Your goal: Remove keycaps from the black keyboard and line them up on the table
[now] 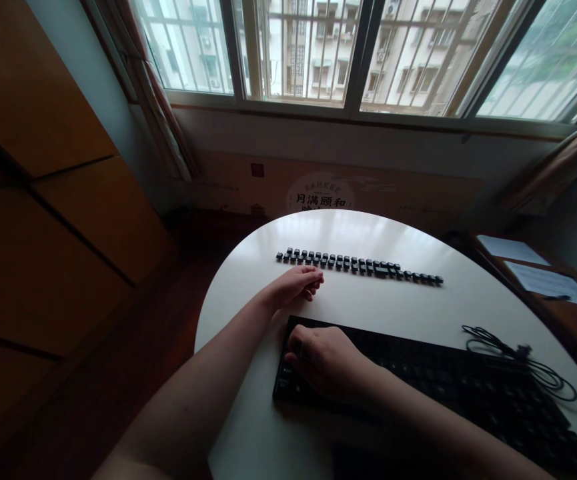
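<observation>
A black keyboard lies on the round white table, and its left end is under my right hand. The fingers of that hand are closed in a pinch over the keys, and what they grip is hidden. My left hand rests beyond the keyboard, its fingers curled together. Anything between them is too small to make out. Just past its fingertips, loose black keycaps stand in two long rows, with a shorter single line running off to the right.
A coiled black cable lies over the keyboard's right part. The round white table has its curved edge near the left forearm. Papers and a pen lie on a brown surface at the right. Behind are a long printed box and barred windows.
</observation>
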`<state>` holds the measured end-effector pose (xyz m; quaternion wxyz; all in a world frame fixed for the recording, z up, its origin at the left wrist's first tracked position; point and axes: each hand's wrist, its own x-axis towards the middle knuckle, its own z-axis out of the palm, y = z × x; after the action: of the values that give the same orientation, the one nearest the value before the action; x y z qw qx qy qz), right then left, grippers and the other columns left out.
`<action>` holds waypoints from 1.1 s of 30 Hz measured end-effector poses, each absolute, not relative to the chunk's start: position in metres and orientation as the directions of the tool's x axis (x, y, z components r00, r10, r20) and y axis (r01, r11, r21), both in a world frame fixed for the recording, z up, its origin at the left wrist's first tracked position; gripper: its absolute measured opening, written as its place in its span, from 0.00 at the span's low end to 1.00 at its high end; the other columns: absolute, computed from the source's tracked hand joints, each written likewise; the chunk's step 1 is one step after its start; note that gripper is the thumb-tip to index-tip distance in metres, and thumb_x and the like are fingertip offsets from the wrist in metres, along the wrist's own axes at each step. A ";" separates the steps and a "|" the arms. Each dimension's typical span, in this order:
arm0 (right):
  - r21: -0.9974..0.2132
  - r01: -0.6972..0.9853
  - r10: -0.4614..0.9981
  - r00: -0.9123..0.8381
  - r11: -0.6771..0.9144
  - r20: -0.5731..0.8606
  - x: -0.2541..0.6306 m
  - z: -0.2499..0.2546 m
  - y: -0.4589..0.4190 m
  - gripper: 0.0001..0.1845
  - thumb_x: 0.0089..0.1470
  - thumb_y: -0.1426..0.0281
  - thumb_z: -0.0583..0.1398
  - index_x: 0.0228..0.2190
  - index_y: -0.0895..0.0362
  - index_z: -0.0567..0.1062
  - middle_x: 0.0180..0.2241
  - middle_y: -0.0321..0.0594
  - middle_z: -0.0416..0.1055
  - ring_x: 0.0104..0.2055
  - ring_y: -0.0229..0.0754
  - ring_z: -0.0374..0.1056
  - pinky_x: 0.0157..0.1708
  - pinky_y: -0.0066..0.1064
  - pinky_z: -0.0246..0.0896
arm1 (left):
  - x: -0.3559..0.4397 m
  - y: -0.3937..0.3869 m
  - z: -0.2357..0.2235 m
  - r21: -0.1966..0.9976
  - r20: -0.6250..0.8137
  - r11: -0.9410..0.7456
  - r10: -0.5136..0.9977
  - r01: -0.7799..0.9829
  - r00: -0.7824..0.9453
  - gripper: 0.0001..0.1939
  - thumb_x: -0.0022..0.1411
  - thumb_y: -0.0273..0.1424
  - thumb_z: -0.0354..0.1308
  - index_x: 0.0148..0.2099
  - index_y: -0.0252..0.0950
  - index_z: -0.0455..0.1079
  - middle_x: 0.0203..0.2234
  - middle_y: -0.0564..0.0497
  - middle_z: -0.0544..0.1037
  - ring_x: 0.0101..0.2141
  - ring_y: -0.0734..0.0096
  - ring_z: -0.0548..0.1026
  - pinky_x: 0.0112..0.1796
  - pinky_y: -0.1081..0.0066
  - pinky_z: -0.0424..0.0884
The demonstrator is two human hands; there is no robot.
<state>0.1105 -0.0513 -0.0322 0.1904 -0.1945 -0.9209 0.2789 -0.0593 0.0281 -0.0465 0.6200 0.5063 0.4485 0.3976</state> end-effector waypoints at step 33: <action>-0.939 -0.338 0.956 -0.249 0.064 0.155 0.103 -0.057 -0.016 0.21 0.60 0.48 0.54 0.33 0.53 0.60 0.20 0.25 0.54 0.17 0.32 0.49 0.15 0.23 0.45 | -0.086 0.005 0.000 0.957 -0.174 0.017 0.832 0.289 0.527 0.18 0.53 0.41 0.69 0.39 0.33 0.73 0.31 0.49 0.76 0.31 0.69 0.74 0.28 0.72 0.74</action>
<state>0.1026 -0.0155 -0.0573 0.5297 -0.3080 -0.5014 0.6109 -0.0862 0.0051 -0.0004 0.5728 0.6597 0.4248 0.2372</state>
